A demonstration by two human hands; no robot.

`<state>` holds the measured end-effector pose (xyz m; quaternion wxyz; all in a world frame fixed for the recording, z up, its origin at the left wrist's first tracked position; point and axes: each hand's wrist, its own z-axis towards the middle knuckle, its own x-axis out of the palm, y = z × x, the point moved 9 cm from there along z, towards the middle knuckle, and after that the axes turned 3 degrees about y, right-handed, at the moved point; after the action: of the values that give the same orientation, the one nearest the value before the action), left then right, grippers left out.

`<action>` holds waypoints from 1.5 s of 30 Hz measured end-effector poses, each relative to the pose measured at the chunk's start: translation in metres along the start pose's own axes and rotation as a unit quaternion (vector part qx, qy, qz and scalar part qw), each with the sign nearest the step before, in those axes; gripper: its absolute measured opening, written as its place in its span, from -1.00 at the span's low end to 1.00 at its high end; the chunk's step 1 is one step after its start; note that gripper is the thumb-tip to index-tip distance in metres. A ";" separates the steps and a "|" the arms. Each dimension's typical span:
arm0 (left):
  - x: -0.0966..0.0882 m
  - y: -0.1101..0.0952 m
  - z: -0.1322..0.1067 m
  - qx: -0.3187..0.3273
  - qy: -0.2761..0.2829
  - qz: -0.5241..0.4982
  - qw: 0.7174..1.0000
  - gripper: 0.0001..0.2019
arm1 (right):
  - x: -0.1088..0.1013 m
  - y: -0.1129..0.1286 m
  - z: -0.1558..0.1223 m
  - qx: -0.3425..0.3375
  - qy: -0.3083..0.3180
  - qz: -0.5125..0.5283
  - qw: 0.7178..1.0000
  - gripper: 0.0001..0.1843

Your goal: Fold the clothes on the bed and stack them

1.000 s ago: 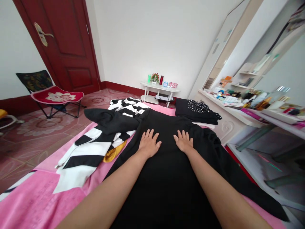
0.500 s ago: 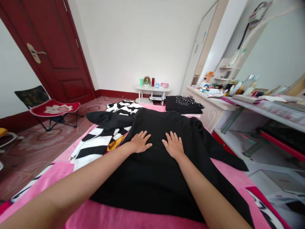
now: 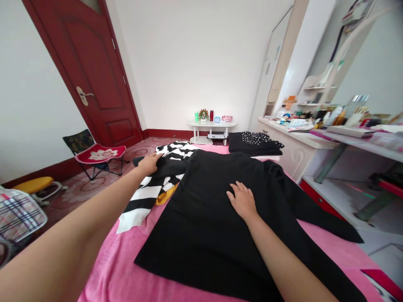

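A black long-sleeved top (image 3: 208, 226) lies spread out on a pink bed cover (image 3: 110, 260). My left hand (image 3: 148, 164) is at its left sleeve, fingers together and closed over the cloth; the sleeve's end pokes out past the hand. On the upper right part of the top rests my right hand (image 3: 243, 201), palm down with the fingers slightly apart, holding nothing. Under and beside the left sleeve is a black-and-white striped garment (image 3: 143, 203), with a bit of mustard-yellow cloth (image 3: 166, 195) showing next to it.
Folded black clothes (image 3: 242, 147), one with white dots, are stacked at the bed's far right. Beyond stands a small white table (image 3: 201, 124). A red folding chair (image 3: 102, 154) and a yellow stool (image 3: 34, 184) are left; a cluttered dressing table (image 3: 315, 140) is right.
My left hand has moved from the middle of the top out to its left sleeve. The right hand stays flat on the top. The view has turned somewhat left.
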<state>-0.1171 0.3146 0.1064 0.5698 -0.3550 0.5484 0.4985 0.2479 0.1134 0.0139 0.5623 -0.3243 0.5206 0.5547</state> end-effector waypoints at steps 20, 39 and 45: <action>0.008 -0.011 0.013 0.068 0.042 0.120 0.990 -0.50 | 0.000 -0.001 0.004 0.001 -0.010 0.000 1.000 -0.51; -0.042 -0.053 -0.123 0.113 0.048 -0.202 0.972 -0.59 | 0.001 -0.003 0.003 0.008 -0.001 0.016 1.000 -0.52; 0.017 -0.007 -0.083 -0.102 0.147 -0.279 0.943 -0.30 | -0.001 -0.003 0.003 0.008 -0.001 0.020 1.000 -0.52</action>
<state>-0.1341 0.2373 0.0769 0.5599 -0.6194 0.4512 0.3151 0.2518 0.1152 0.0148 0.5543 -0.3089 0.5304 0.5621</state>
